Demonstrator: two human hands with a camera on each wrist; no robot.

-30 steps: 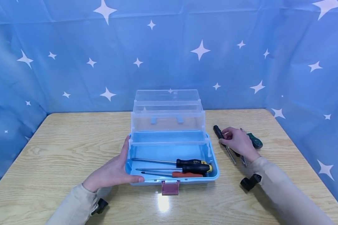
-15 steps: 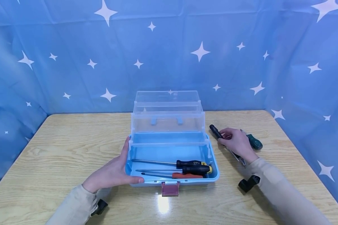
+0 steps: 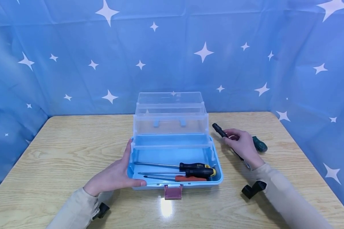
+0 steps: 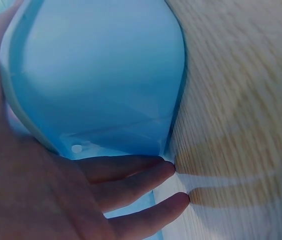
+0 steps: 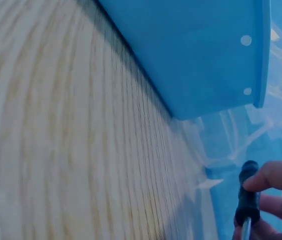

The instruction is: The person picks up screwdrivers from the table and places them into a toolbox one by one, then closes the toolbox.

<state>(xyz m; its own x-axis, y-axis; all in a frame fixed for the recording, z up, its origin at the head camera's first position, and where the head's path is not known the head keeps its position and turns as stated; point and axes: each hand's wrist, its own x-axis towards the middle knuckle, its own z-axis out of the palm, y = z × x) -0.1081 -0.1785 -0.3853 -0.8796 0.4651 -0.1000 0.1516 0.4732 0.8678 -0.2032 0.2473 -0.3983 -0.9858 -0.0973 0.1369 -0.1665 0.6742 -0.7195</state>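
Against toolbox [image 3: 172, 155] of three screwdrivers [image 3: 200, 172], left grip [image 3: 116, 176] spreads; right grip [image 3: 242, 145] pinches fourth screwdriver [image 3: 218, 129].

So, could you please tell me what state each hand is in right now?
Left hand: open, resting against the blue toolbox.
Right hand: closed, holding a black-handled screwdriver by its handle.

I saw a light wood table [image 3: 68, 146] with wavy lines. A blue box [image 3: 163, 155] sat on it, touching the left fingers [image 4: 136, 185]. A green handle [image 3: 259, 144] lay to the right of the right fingers [image 3: 234, 131].
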